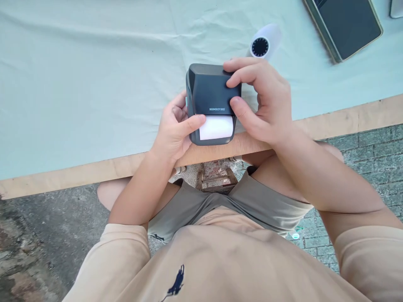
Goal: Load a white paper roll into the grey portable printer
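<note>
A dark label printer (pixel 211 94) marked NIIMBOT is held above the table's near edge. From its front slot comes a white label strip (pixel 217 127). My left hand (pixel 177 126) grips the printer's left side, its thumb lying over the strip's left corner and its other fingers partly hidden behind the body. My right hand (pixel 261 96) is at the printer's right side, with thumb and fingertips curved against the dark cover. Just beyond the right hand, a white roll (pixel 267 37) with a dark round core end lies on the cloth.
A phone-like device (pixel 349 25) with a dark screen lies at the upper right, and part of another object (pixel 396 8) shows at the corner. Pale cloth (pixel 94 84) covers the table, whose wooden edge (pixel 352 117) runs in front of my body. A wooden stool (pixel 217 180) stands below.
</note>
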`<control>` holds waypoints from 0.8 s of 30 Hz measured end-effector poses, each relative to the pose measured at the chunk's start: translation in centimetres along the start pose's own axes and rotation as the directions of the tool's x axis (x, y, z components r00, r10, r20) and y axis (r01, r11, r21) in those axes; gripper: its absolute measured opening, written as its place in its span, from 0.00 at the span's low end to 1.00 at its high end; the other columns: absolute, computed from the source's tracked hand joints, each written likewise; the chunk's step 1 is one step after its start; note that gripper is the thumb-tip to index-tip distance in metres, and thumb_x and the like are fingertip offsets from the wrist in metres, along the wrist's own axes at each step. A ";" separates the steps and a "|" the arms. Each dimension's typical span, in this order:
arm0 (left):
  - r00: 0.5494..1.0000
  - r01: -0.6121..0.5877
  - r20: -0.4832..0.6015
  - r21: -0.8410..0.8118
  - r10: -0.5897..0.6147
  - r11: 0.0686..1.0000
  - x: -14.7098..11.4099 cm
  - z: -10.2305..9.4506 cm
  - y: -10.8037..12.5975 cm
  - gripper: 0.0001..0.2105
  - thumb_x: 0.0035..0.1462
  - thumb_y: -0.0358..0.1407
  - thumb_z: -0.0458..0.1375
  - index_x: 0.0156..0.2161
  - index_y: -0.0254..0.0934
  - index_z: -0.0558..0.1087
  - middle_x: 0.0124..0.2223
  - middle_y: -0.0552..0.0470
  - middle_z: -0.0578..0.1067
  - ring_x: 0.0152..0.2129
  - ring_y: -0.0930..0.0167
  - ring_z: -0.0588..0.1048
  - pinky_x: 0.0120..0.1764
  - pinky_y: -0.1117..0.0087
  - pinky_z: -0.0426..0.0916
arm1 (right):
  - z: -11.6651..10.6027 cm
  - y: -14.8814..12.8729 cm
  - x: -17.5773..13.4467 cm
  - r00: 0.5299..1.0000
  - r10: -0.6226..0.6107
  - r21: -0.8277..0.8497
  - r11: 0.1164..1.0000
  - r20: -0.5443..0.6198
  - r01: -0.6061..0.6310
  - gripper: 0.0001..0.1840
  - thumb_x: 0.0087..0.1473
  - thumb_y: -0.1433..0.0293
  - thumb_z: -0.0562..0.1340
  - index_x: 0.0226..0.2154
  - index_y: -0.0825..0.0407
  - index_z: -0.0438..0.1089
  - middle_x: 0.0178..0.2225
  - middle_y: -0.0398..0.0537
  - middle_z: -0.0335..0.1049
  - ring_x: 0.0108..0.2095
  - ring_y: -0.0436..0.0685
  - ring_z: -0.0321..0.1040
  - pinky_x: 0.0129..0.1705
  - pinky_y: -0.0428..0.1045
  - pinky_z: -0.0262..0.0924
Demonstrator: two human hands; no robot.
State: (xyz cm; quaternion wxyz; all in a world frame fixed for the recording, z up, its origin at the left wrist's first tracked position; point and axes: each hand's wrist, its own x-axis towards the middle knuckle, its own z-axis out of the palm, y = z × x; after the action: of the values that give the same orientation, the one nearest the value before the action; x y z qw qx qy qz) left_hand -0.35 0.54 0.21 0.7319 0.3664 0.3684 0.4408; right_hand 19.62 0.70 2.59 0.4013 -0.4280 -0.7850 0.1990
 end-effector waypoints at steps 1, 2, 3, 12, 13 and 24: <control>1.000 0.000 0.004 0.002 0.000 1.000 0.0 0.0 0.0 0.18 0.45 0.39 0.71 0.42 0.39 0.75 0.40 0.52 0.79 0.52 0.56 0.77 0.48 0.58 0.79 | 0.0 0.1 0.0 1.000 0.023 -0.007 1.000 0.017 -0.023 0.12 0.63 0.59 0.52 0.43 0.47 0.64 0.52 0.47 0.69 0.57 0.56 0.66 0.62 0.57 0.65; 1.000 -0.003 0.006 -0.003 0.003 1.000 0.0 0.0 0.0 0.18 0.45 0.39 0.71 0.42 0.39 0.75 0.41 0.51 0.80 0.52 0.56 0.77 0.47 0.59 0.79 | 0.0 0.1 0.1 0.999 0.041 -0.007 0.999 0.031 -0.040 0.14 0.63 0.58 0.52 0.44 0.47 0.64 0.52 0.48 0.69 0.57 0.57 0.66 0.61 0.57 0.66; 1.000 -0.010 0.015 -0.015 0.010 1.000 0.0 0.0 0.0 0.18 0.46 0.40 0.70 0.43 0.39 0.75 0.41 0.50 0.80 0.52 0.57 0.77 0.46 0.60 0.79 | 0.0 0.1 0.1 0.997 0.056 -0.001 0.998 0.044 -0.056 0.15 0.63 0.57 0.51 0.45 0.48 0.64 0.53 0.48 0.68 0.58 0.57 0.65 0.60 0.57 0.67; 1.000 -0.015 -0.001 -0.056 0.015 0.998 0.0 0.3 0.1 0.17 0.51 0.43 0.66 0.44 0.39 0.74 0.43 0.50 0.80 0.58 0.56 0.73 0.53 0.58 0.77 | 0.9 0.8 -0.2 0.949 0.256 0.235 0.926 0.184 -0.296 0.35 0.59 0.45 0.53 0.60 0.46 0.48 0.60 0.50 0.58 0.50 0.54 0.70 0.44 0.45 0.72; 1.000 -0.009 -0.010 -0.053 0.008 0.999 0.0 0.4 0.2 0.17 0.50 0.44 0.67 0.44 0.39 0.74 0.43 0.50 0.80 0.59 0.56 0.71 0.54 0.59 0.76 | 1.0 1.0 -0.2 0.937 0.272 0.243 0.915 0.220 -0.322 0.36 0.59 0.44 0.53 0.61 0.46 0.47 0.58 0.50 0.60 0.47 0.52 0.71 0.42 0.44 0.72; 0.999 -0.008 -0.031 -0.065 0.006 0.998 0.1 0.6 0.3 0.14 0.51 0.42 0.65 0.42 0.39 0.74 0.44 0.50 0.80 0.60 0.55 0.70 0.54 0.56 0.76 | 1.1 1.6 -0.1 0.914 0.272 0.306 0.880 0.301 -0.362 0.38 0.57 0.46 0.58 0.61 0.45 0.45 0.55 0.50 0.62 0.36 0.45 0.70 0.36 0.42 0.70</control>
State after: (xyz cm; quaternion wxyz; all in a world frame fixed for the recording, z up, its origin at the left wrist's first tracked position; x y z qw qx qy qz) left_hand 0.07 0.63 0.70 0.7360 0.3368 0.3639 0.4609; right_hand 19.62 1.54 0.87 0.3318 -0.4435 -0.6985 0.4531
